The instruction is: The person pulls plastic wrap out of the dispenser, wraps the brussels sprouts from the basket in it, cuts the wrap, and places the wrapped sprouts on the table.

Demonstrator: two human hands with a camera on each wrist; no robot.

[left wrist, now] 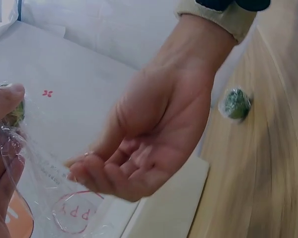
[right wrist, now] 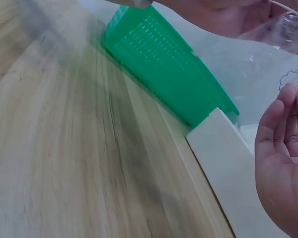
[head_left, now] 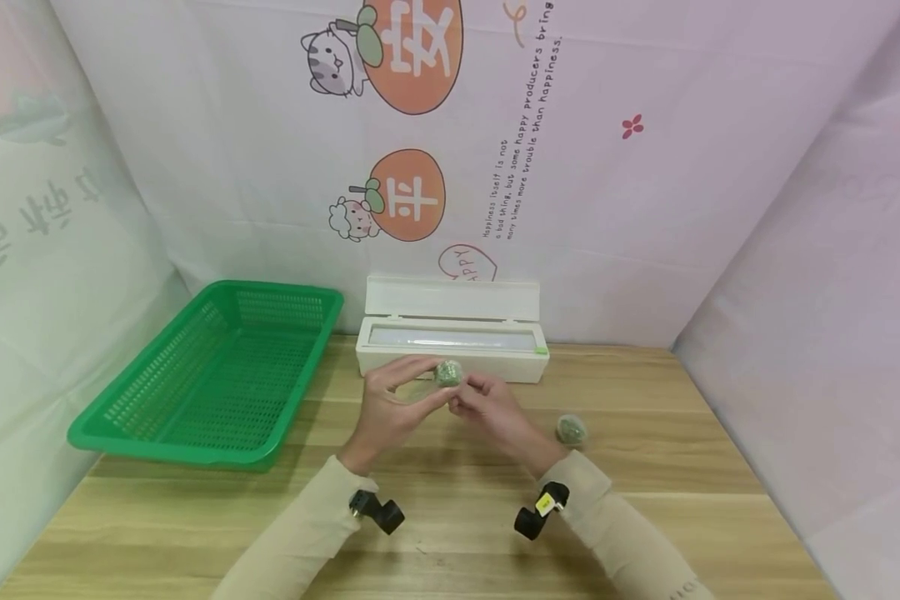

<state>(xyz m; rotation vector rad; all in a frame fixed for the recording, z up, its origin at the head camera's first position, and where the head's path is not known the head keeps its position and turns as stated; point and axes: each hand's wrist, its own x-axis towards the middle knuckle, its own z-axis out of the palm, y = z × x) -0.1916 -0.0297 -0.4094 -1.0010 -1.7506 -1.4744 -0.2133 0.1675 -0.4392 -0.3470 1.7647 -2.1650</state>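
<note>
My left hand (head_left: 390, 407) holds a small, round green piece (head_left: 448, 373) in clear film between thumb and fingers, raised above the table in front of the white box. In the left wrist view, clear plastic film (left wrist: 42, 171) stretches from the green piece toward my right hand (head_left: 499, 414), whose fingertips pinch it. The film also shows in the right wrist view, between the two hands. A second film-wrapped green piece (head_left: 571, 430) lies on the table, to the right of my right hand. What kind of food or plant the pieces are cannot be told.
A long white film dispenser box (head_left: 453, 365) stands against the back wall, its lid (head_left: 452, 298) raised. At the left is a green plastic basket (head_left: 270, 457). Printed white cloth (head_left: 607, 217) encloses the wooden table (head_left: 450, 558) at the back and sides.
</note>
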